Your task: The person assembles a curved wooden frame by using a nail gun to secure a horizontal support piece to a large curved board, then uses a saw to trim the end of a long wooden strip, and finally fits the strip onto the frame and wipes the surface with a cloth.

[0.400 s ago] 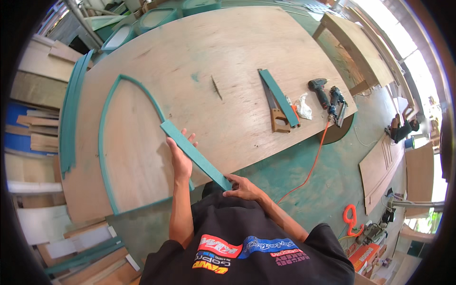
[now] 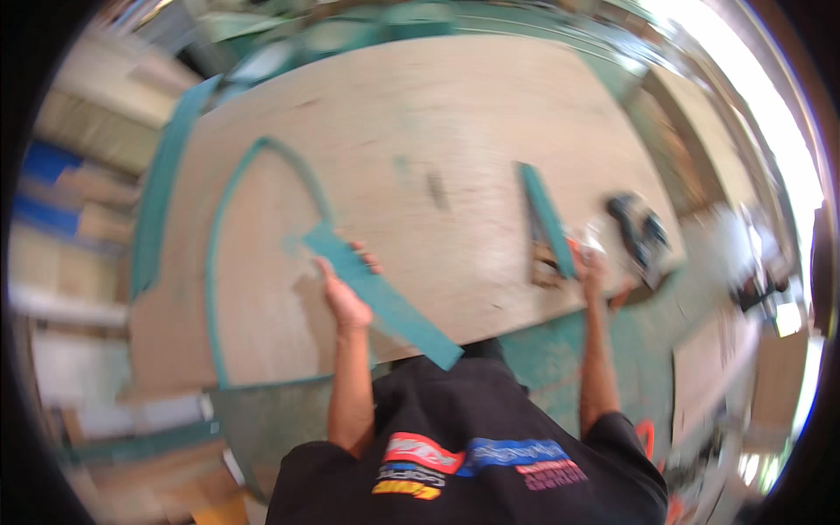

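In my left hand (image 2: pixel 352 302) is a flat teal-painted wooden strip (image 2: pixel 385 297), gripped near its upper end and slanting down toward my waist. My right hand (image 2: pixel 591 269) is stretched out to the table's right edge, fingers blurred, beside a small orange item (image 2: pixel 575 249) and a crumpled clear-white plastic bag (image 2: pixel 593 233). Whether it grips anything there cannot be made out. Just left of it lie another teal strip (image 2: pixel 548 219) and a handsaw (image 2: pixel 544 265) with a wooden handle. A pointed arch of thin teal strips (image 2: pixel 213 262) lies on the tabletop by my left hand.
Two dark power tools (image 2: pixel 640 234) sit at the right corner of the plywood table (image 2: pixel 367 114). A thin dark piece (image 2: pixel 437 190) lies mid-table. Long teal strips (image 2: pixel 166 201) are stacked along the left edge, with boards (image 2: pixel 87 219) beyond. A person (image 2: pixel 759 289) is low at the far right.
My right hand has let go of the strip's lower end and swung right to the orange item. The left hand keeps the strip, now turned broad face up. The whole view has shifted and blurred.
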Demonstrator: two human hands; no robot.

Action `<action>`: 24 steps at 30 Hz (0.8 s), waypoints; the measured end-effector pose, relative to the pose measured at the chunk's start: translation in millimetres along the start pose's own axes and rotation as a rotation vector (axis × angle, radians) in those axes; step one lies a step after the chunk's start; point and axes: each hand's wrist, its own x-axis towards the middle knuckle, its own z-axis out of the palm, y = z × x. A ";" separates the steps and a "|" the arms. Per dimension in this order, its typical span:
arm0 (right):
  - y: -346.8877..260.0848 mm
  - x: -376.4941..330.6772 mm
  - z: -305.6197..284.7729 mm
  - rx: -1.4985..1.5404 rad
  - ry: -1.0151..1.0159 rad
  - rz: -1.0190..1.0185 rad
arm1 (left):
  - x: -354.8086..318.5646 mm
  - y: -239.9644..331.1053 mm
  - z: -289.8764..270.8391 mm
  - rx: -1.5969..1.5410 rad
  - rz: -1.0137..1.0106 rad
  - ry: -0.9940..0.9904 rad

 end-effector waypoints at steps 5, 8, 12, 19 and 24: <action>14.3 110.4 23.9 -0.680 -0.064 0.199 | -47.2 65.1 -1.8 0.048 0.212 0.004; -3.1 101.5 64.0 -0.817 -0.195 0.395 | -96.2 82.8 -16.4 0.099 0.319 0.012; -26.4 84.5 60.5 -1.101 -0.121 0.131 | -178.8 61.6 -24.7 0.314 0.481 0.049; 17.2 243.5 -27.0 -0.410 -0.143 -0.279 | -252.0 26.8 -5.5 0.439 0.683 0.031; -149.4 161.3 53.2 0.188 -0.496 0.210 | -294.1 22.6 -12.5 0.418 0.734 0.470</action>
